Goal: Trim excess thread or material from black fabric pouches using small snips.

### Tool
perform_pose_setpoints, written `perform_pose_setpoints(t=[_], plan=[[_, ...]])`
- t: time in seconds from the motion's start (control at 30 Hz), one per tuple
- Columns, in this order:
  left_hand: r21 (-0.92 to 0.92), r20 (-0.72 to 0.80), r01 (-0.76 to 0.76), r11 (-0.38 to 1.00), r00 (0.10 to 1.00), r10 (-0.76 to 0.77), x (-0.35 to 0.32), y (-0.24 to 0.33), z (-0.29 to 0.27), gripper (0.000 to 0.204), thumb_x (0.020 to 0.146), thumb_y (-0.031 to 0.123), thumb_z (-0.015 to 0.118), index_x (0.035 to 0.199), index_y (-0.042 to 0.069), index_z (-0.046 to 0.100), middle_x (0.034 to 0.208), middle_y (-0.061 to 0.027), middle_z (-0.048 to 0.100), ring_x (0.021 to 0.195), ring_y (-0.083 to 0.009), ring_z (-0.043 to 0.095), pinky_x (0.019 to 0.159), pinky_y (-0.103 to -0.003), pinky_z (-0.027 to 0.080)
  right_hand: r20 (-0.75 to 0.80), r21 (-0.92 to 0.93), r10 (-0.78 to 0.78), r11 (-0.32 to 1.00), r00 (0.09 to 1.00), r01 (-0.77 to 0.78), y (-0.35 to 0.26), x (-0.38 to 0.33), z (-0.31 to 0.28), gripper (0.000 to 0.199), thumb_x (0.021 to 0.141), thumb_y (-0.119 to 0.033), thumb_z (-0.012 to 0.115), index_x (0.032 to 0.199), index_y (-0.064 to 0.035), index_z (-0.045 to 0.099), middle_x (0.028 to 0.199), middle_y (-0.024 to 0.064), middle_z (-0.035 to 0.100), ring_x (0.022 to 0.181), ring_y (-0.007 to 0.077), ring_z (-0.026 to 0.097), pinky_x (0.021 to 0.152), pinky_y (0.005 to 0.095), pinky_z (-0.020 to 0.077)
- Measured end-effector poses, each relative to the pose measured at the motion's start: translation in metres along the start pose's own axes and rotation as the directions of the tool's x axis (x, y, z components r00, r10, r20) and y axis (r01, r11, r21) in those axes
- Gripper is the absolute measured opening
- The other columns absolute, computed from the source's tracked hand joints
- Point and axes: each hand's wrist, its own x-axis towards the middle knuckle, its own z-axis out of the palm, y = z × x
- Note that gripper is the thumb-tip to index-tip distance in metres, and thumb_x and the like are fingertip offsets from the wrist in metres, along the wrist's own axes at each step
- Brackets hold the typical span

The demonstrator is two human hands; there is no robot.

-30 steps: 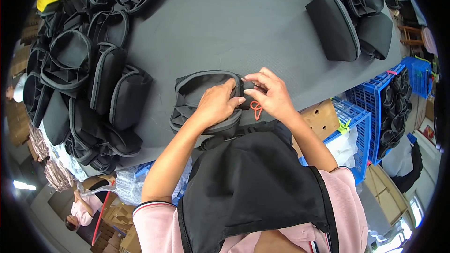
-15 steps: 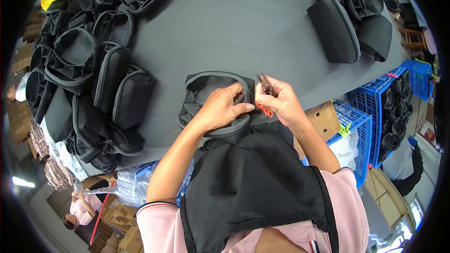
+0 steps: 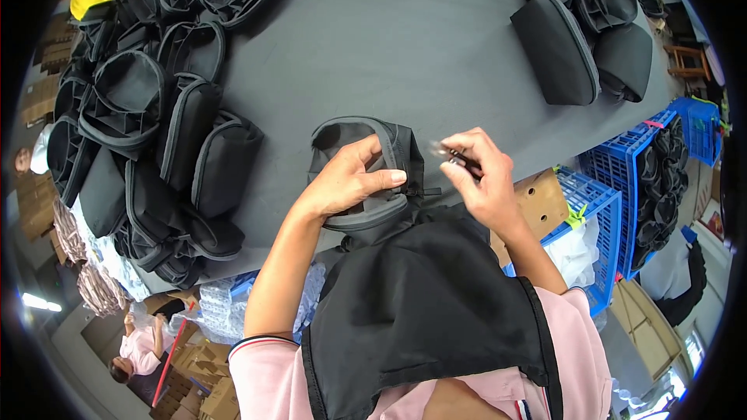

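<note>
A black zip pouch (image 3: 356, 175) stands unzipped at the table's near edge, its grey-lined inside and zip rim showing. My left hand (image 3: 350, 179) grips its right side, fingers inside the opening and thumb pressed on the zip edge. A zip pull (image 3: 424, 191) sticks out from that side, just right of my thumb. Clear of the pouch, to its right, my right hand (image 3: 486, 179) holds small dark thread snips (image 3: 465, 162) between thumb and fingers. Their tip is smeared by motion and points left.
Many similar black pouches (image 3: 128, 109) pile up on the left of the grey table (image 3: 366, 47). More pouches (image 3: 554, 50) lie at the far right. Blue plastic crates (image 3: 607, 210) and a cardboard box (image 3: 541, 202) stand beside the table. Another person (image 3: 140, 350) is at lower left.
My right hand has drawn back to the right with the snips, away from the pouch. The pouch has turned slightly under my left hand, and the red loop by the snips no longer shows.
</note>
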Motion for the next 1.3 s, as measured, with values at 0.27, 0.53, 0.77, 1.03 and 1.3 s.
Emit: perform_pose_setpoints(t=[0.27,0.53,0.77,1.03,1.3], plan=[[-0.024,0.042,0.060,0.998,0.997,-0.059,-0.003,0.005,0.002,0.032,0.075,0.011,0.071,0.103,0.001,0.057,0.094,-0.0003,0.061,0.087,-0.0082,0.053,0.079,-0.025,0.043,0.063,-0.114,-0.240,0.963,0.969,0.246,-0.006,0.012,0.010,0.026,0.068,0.002,0.066,0.093,-0.0023,0.060,0.081,0.0079,0.056,0.063,0.0179,0.053,0.057,0.0282,0.0433],[-0.071,0.068,-0.027,0.997,0.997,0.032,-0.005,0.012,0.005,0.035,0.076,0.016,0.071,0.104,-0.001,0.057,0.089,-0.0029,0.060,0.081,-0.0089,0.052,0.072,-0.025,0.042,0.045,-0.341,-0.494,0.810,0.869,0.478,-0.007,0.017,0.010,0.027,0.065,0.000,0.069,0.090,-0.0035,0.063,0.074,0.0075,0.057,0.058,0.0202,0.055,0.053,0.0300,0.0427],[-0.088,0.036,-0.059,0.994,0.997,0.062,-0.005,0.009,0.004,0.038,0.076,0.019,0.072,0.104,-0.002,0.057,0.090,-0.0030,0.060,0.083,-0.0084,0.052,0.074,-0.024,0.043,-0.120,-0.169,-0.360,0.926,0.925,0.339,-0.010,0.012,0.017,0.020,0.068,-0.003,0.069,0.087,-0.0046,0.063,0.072,0.0062,0.055,0.056,0.0216,0.055,0.052,0.0307,0.0435],[-0.202,-0.101,-0.130,0.971,0.989,0.111,-0.008,0.006,0.004,0.030,0.090,0.027,0.057,0.105,0.000,0.056,0.094,-0.0006,0.059,0.086,-0.0073,0.052,0.078,-0.024,0.043,-0.108,-0.076,-0.158,0.986,0.982,0.150,-0.001,0.000,0.009,0.021,0.070,0.002,0.067,0.090,-0.0020,0.062,0.076,0.0072,0.054,0.061,0.0159,0.052,0.055,0.0263,0.0424],[-0.248,-0.226,-0.185,0.951,0.966,0.129,-0.006,0.008,0.007,0.027,0.092,0.026,0.054,0.103,0.001,0.056,0.092,0.0001,0.059,0.084,-0.0061,0.051,0.078,-0.024,0.043,-0.002,-0.061,-0.247,0.967,0.969,0.246,0.000,-0.010,0.011,0.026,0.067,-0.003,0.070,0.092,-0.0052,0.063,0.077,0.0074,0.056,0.062,0.0214,0.054,0.055,0.0305,0.0441]])
